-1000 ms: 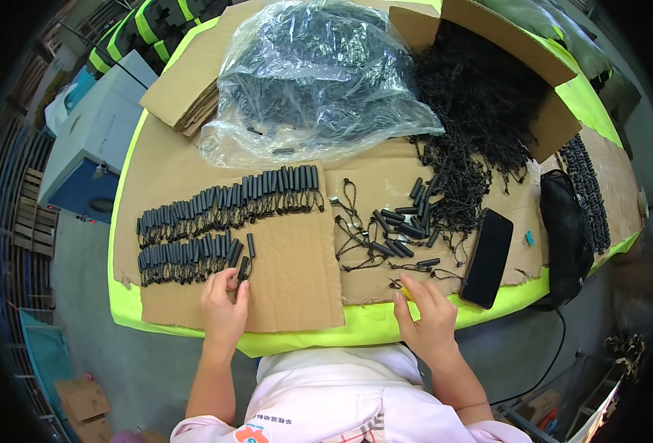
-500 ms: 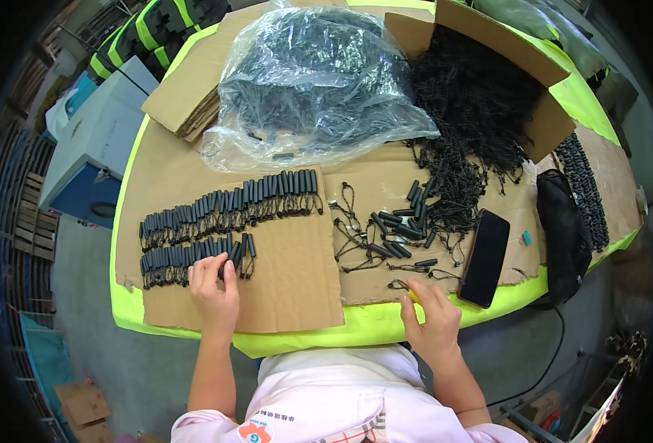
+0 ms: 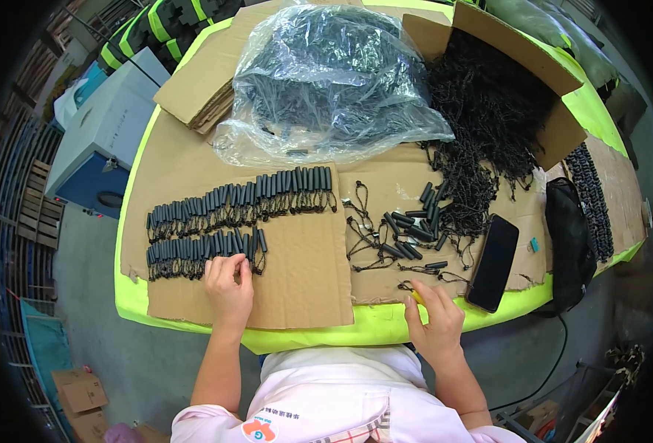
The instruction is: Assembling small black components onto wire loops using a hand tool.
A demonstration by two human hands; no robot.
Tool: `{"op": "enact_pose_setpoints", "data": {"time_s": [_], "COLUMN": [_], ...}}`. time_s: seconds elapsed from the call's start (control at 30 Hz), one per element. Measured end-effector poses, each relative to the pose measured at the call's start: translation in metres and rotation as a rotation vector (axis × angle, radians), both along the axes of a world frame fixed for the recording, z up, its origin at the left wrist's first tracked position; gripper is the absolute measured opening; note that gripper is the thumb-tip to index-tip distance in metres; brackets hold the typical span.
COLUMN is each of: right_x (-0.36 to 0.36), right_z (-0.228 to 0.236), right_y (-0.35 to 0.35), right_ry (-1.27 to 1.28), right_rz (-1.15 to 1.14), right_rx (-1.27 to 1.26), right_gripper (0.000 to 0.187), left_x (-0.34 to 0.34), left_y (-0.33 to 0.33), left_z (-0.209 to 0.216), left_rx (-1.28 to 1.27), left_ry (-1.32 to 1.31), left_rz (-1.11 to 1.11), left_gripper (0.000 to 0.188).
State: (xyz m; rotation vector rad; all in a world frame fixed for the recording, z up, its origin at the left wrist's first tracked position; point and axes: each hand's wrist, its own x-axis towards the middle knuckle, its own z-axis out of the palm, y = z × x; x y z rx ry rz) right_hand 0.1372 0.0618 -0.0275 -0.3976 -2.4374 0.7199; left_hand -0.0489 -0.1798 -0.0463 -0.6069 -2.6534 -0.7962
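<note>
My left hand is at the near side of the lower row of black tubes with cord loops, by its right end. Its thumb and fingertips are drawn together, and what they pinch, if anything, is hidden. Another row of looped tubes lies just beyond, on the same cardboard sheet. Over the table's near edge, my right hand is closed round a small yellow object, mostly covered by the fingers. A black cord loop lies at its fingertips.
Loose black tubes and cord loops lie in the middle. Behind stands a clear plastic bag of dark pieces, beside an open carton spilling black cords. A phone and a black pouch are at right.
The whole view has shifted, so the table appears farther right. My left fingertips have drawn back slightly from the tubes and closed together. My right hand stays nearly in place.
</note>
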Motion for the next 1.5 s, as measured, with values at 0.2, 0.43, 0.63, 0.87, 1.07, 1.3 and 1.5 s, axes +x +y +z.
{"op": "enact_pose_setpoints", "data": {"time_s": [0.2, 0.43, 0.63, 0.87, 1.07, 1.3, 1.5], "right_x": [0.002, -0.001, 0.004, -0.009, -0.005, -0.026, -0.021], "right_z": [-0.001, 0.002, -0.010, 0.000, 0.000, -0.016, -0.016], "right_y": [0.001, 0.004, 0.024, 0.059, 0.072, 0.080, 0.086], "right_ry": [0.001, 0.007, 0.009, -0.099, -0.153, -0.287, 0.036], "right_rz": [-0.012, -0.011, -0.055, -0.196, -0.247, -0.266, -0.281], "right_rx": [0.002, 0.000, -0.050, 0.019, 0.041, 0.202, 0.055], "right_gripper": [0.027, 0.026, 0.019, 0.021, 0.021, 0.012, 0.010], "left_x": [-0.005, -0.025, -0.019, 0.008, -0.008, -0.003, 0.000], "left_y": [0.011, 0.006, 0.024, 0.144, 0.196, 0.201, 0.196], "left_z": [0.013, 0.002, 0.011, 0.034, 0.015, 0.020, 0.033], "left_rx": [-0.101, -0.423, -0.318, -0.044, -0.234, -0.431, -0.233], "left_ry": [0.189, -0.042, 0.043, 0.110, 0.215, 0.210, 0.239], "left_rz": [-0.084, -0.434, -0.512, -0.808, -0.956, -0.968, -1.026], "left_gripper": [0.032, 0.057, 0.055, 0.024, 0.016, 0.023, 0.032]}}
